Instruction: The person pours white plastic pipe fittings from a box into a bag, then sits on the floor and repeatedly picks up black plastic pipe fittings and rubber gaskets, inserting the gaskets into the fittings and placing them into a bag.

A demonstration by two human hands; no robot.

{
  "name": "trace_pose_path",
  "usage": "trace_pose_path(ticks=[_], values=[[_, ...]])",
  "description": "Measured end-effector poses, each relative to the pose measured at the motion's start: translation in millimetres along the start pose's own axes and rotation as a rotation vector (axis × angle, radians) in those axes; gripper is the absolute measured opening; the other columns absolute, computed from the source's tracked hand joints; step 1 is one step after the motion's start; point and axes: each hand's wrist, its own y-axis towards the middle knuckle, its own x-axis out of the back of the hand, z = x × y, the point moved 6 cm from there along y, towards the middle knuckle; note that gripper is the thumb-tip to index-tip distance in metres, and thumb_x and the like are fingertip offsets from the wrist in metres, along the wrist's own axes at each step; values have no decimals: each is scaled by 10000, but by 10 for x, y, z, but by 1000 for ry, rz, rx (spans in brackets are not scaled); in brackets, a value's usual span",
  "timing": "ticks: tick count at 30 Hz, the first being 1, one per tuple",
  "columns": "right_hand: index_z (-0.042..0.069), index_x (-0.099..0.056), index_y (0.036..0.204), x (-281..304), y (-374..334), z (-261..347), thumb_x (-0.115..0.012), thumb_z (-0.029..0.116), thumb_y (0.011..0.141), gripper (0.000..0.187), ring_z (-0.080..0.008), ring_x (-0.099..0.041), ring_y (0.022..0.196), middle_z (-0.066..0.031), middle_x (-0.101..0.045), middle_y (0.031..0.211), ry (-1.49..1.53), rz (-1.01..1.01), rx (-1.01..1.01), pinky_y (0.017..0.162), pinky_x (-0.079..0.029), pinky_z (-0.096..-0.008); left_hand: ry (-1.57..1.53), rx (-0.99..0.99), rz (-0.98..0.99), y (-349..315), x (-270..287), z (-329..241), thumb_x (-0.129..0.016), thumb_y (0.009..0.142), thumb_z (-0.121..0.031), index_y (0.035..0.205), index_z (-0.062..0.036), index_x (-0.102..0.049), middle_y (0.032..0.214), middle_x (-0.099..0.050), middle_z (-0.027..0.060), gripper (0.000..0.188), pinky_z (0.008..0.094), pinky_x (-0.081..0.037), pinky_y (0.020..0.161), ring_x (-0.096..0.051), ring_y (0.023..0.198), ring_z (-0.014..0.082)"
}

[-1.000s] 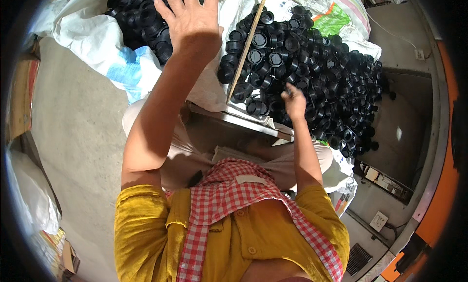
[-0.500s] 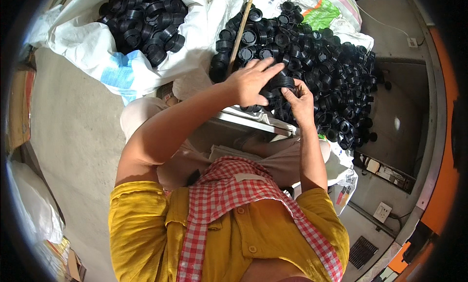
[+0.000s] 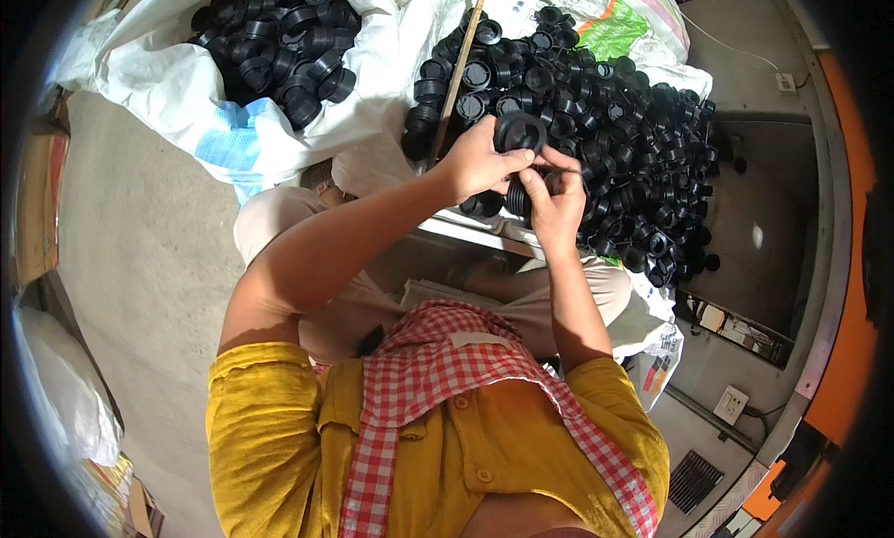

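Black plastic makes up nearly everything within reach in the head view. One round cap (image 3: 520,133) sits up at the fingertips of the left hand (image 3: 482,163), which grips it by the rim, thumb along the lower edge. Being short and squat, the cap has no long axis to speak of; its round face tips up toward the camera, so the line through its middle points roughly at the wearer's head.

From the right hand (image 3: 557,208), that cap lies ahead and slightly to the left. The right hand's fingers are bent, the forefinger reaching to just beside the cap's lower right side; whether they touch it is hard to tell. Close by the right thumb is a ribbed cap (image 3: 518,199), partly covered by the hands; I cannot tell whether it is pinched there or merely lies behind.

Both hands are over the near left edge of a broad pile of caps (image 3: 643,156), which spreads away to the right. A thin wooden stick (image 3: 463,63) slants along the pile's left border. Beyond it, to the far left, a white sack (image 3: 154,105) holds more caps (image 3: 279,49); the left hand is the nearer of the two to it.
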Motion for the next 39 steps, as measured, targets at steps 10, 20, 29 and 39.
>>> trace_pose_path(ticks=[10,20,29,39], values=[[64,-505,868,149,-325,356,-670,-41,723,243,-282,-651,719,-133,-639,895,-632,311,422,594,-515,-314,1071,-70,375,-235,-42,-56,-699,642,-98,1056,-36,-552,873,-631,170,443,374,-496,703,-631,825,342],[57,-473,866,127,-678,206,-704,27,771,252,-268,-625,646,-120,-624,813,-605,279,275,577,-499,-318,942,-237,415,-395,-174,1,-697,662,-91,977,-60,-568,928,-640,138,341,451,-483,668,-614,823,368],[66,-482,963,114,-1340,-310,-720,323,763,403,-124,-500,583,-25,-525,678,891,589,-1189,526,-421,-244,1185,-1339,497,-747,-500,-485,-618,718,-123,904,-106,-643,983,-639,74,189,337,-523,728,-637,894,234],[107,-544,1028,427,-708,-293,-515,424,933,332,-153,-536,695,-20,-524,726,847,151,-492,667,-461,-310,299,190,209,-279,-68,-125,-537,897,-200,1171,-81,-584,1063,-580,70,302,314,-454,839,-540,1001,181]])
